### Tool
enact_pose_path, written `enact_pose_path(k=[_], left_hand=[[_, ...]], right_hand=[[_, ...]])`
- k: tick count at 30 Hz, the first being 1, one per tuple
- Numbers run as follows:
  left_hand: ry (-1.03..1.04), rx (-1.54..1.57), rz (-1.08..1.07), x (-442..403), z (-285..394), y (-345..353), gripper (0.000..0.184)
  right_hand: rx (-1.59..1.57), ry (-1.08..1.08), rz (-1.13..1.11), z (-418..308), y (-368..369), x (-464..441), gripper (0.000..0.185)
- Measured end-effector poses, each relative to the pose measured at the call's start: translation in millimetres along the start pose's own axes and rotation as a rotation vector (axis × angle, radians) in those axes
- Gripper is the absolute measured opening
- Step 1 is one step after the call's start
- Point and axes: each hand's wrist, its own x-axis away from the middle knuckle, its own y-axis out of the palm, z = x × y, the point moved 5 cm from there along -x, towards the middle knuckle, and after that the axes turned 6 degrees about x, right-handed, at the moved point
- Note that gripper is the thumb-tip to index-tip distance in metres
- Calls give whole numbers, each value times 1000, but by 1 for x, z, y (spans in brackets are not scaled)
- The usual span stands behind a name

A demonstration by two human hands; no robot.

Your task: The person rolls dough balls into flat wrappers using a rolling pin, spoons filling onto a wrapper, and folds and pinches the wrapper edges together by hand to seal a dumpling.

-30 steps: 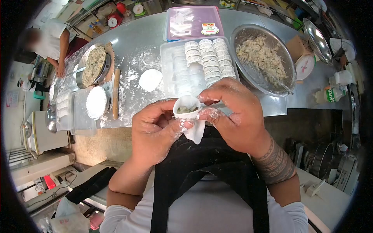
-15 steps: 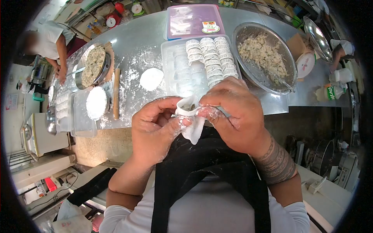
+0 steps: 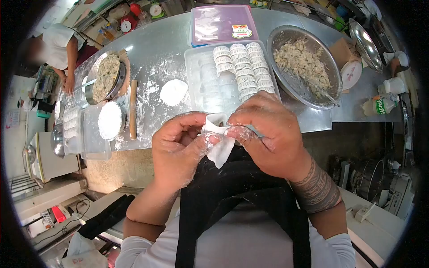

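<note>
Between my two hands, in front of the black apron, is a white dumpling (image 3: 220,149) with its wrapper partly folded and a small opening at the top. A little dark filling shows inside it. My left hand (image 3: 181,147) pinches the dumpling's left side between thumb and fingers. On the right edge, the thumb and forefinger of my right hand (image 3: 268,134) press the dough together. Flour coats the fingertips of both hands. Just beyond them, a clear plastic tray (image 3: 196,89) holds rows of pleated dumplings (image 3: 246,73) in its right part.
A steel bowl of filling (image 3: 272,58) stands right of the tray, a purple-lidded box (image 3: 219,22) behind it. Left are a wrapper (image 3: 174,92), rolling pin (image 3: 133,109), flour bowl (image 3: 111,120) and pan of filling (image 3: 107,78). A co-worker (image 3: 58,49) stands at far left.
The dumpling's opening has narrowed as its rim is folded and pinched. The loose lower flap of dough has shifted slightly left. Both hands keep nearly the same place.
</note>
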Motion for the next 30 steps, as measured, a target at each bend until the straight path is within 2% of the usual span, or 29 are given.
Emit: enact_pose_path(k=[6, 10, 13, 21, 24, 30], left_hand=[[-29, -27, -57, 0, 4, 3, 35], [-6, -1, -59, -3, 4, 5, 35], [37, 8, 17, -2, 1, 3, 33], [-12, -96, 8, -1, 7, 3, 32], [-23, -93, -18, -3, 8, 4, 31], [1, -66, 10, -5, 6, 1, 31]], right_hand=[[9, 69, 67, -1, -2, 1, 15], [-8, 11, -4, -1, -1, 0, 15], [3, -24, -7, -4, -2, -2, 14], [82, -52, -12, -7, -3, -5, 14], [66, 28, 61, -5, -2, -6, 13], [38, -20, -12, -4, 0, -9, 12]])
